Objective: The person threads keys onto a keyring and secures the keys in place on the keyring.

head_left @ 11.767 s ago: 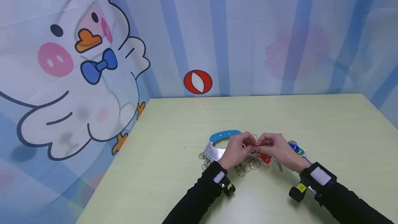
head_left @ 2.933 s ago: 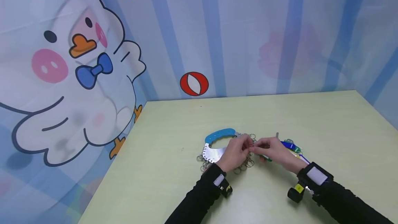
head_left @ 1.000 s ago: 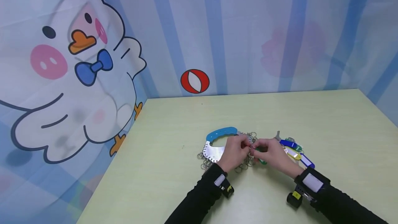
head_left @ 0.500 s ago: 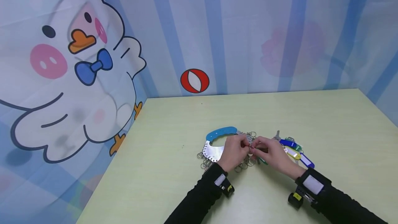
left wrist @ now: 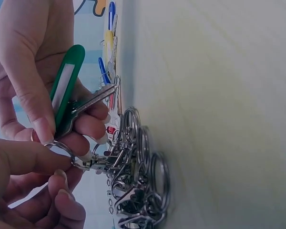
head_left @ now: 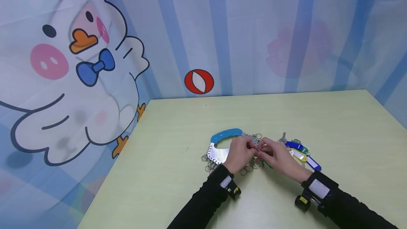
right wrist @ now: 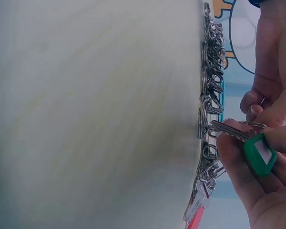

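Pinching one steel split ring (left wrist: 66, 147) from both sides, the left hand (head_left: 238, 154) and right hand (head_left: 279, 157) meet at the three o'clock edge of a metal plate (head_left: 217, 154) with a blue handle (head_left: 226, 135). The ring should prove light but stiff and springy, smooth enough to slip; it is probably best held flat between thumb and forefinger, away from the small clasp (left wrist: 101, 163) it meets. Whether it is hooked there, I cannot tell. The green tag (left wrist: 67, 83) and silver key (left wrist: 89, 104) lie against the right hand's fingers; the tag's plastic is likely tough, and the rigid key may swing if let go. In the left wrist view the tag, round-ended with a white label, points just past twelve, the key toward two.
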### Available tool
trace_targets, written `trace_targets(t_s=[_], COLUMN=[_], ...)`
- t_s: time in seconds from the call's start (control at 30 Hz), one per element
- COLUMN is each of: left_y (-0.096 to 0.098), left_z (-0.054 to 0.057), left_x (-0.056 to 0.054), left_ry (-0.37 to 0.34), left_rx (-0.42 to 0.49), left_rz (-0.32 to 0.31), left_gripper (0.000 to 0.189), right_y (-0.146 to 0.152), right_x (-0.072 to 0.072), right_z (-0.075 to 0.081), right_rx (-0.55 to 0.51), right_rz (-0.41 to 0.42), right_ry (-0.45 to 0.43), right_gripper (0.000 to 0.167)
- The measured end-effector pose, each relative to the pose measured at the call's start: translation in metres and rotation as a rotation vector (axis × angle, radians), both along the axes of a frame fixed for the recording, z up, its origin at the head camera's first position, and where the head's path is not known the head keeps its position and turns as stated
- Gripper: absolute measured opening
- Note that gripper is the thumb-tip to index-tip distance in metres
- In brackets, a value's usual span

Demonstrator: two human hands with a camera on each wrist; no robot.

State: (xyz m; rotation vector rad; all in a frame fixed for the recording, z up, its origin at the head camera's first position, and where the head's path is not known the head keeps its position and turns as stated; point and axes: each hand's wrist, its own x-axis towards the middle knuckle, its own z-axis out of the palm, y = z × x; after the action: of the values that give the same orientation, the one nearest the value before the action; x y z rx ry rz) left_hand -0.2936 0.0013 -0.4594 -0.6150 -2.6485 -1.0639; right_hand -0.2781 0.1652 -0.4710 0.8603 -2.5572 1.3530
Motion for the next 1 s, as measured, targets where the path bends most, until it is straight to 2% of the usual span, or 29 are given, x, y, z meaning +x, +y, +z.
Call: trace_targets(t_s=[0.17,0.4,0.47,0.57,0.67,0.73,0.83,1.0], left_y=[-0.0021,-0.0055,-0.0053,-0.0036,-0.0017,-0.0012,-0.0012,-0.0014], left_z=[0.0013,0.0031,0.0034,0.0036,0.0036,0.0036,0.0027,0.0014], left_x=[-0.0034,-0.0019,-0.0006,0.0018,0.0031,0.0030,0.0011,-0.0020], left_ry=[-0.011,-0.061,-0.031,0.053,0.131,0.155,0.130,0.020], left_rx=[0.003,-0.038,-0.069,-0.101,-0.098,-0.085,-0.034,0.064], left_rz=[-0.001,-0.043,-0.050,-0.065,-0.068,-0.056,-0.041,-0.030], left_gripper=[0.012,0.007,0.006,0.008,0.013,0.013,0.012,0.010], right_y=[0.0004,0.0041,0.0045,0.0053,0.0064,0.0070,0.0076,0.0078], right_x=[-0.0029,-0.0070,-0.0081,-0.0089,-0.0090,-0.0088,-0.0080,-0.0068], right_z=[0.0015,0.0024,0.0026,0.0036,0.0051,0.0060,0.0063,0.0059], right_rx=[0.003,-0.011,-0.020,-0.028,-0.041,-0.063,-0.103,-0.147], right_rz=[-0.017,-0.067,-0.068,-0.078,-0.089,-0.088,-0.068,-0.030], right_ry=[-0.010,-0.008,-0.030,-0.062,-0.099,-0.130,-0.174,-0.210], right_gripper=[0.008,0.014,0.015,0.016,0.016,0.016,0.018,0.018])
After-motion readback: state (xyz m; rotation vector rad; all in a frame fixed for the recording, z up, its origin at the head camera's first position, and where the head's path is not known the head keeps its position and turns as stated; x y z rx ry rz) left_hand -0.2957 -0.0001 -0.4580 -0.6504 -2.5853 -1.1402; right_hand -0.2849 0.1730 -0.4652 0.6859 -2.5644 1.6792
